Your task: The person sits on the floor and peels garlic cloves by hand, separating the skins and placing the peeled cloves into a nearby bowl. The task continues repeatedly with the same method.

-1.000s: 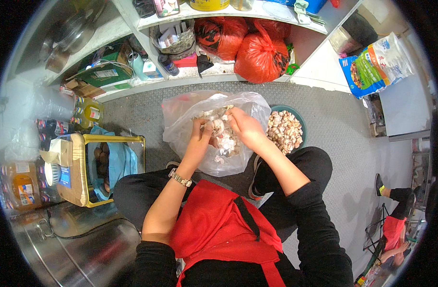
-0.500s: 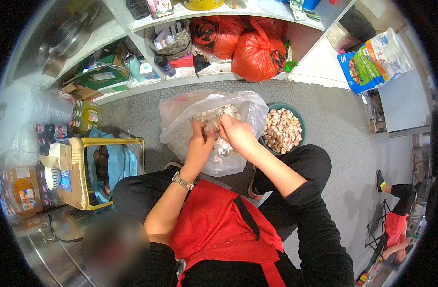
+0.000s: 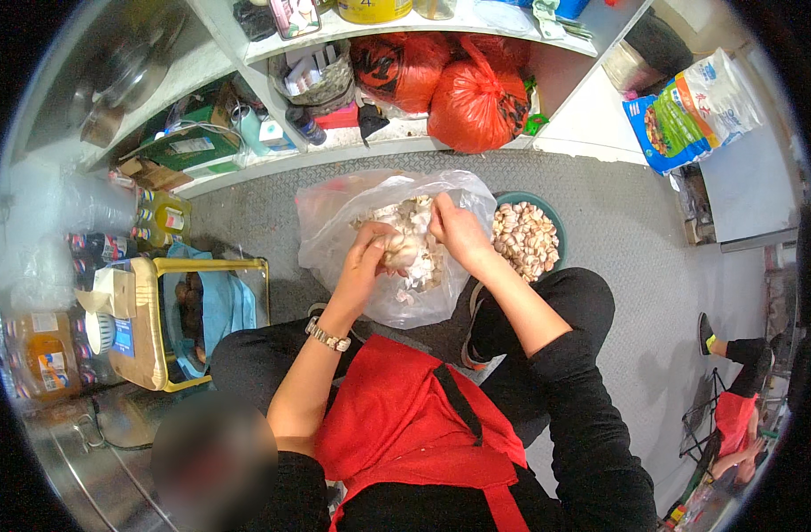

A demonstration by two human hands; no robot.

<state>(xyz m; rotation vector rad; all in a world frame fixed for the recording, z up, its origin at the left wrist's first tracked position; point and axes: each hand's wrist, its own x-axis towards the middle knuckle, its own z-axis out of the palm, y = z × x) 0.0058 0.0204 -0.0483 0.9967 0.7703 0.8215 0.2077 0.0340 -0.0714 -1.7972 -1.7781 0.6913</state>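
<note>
A: What is done?
B: Loose garlic cloves fill the teal basin—the plastic bag's three o'clock.
A: Remaining?
B: The left hand's garlic bulb, above the bag, seemingly unfinished—right hand curled, grip unclear.

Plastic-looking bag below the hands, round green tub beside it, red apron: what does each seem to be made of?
Bag: thin, glossy plastic film, judging by its see-through, crinkled sides.
Tub: probably plastic, going by the evenly coloured green rim; little of it shows, so painted metal isn't ruled out.
Apron: matte cloth, from its soft folds and lack of shine; the fibre can't be told.
</note>
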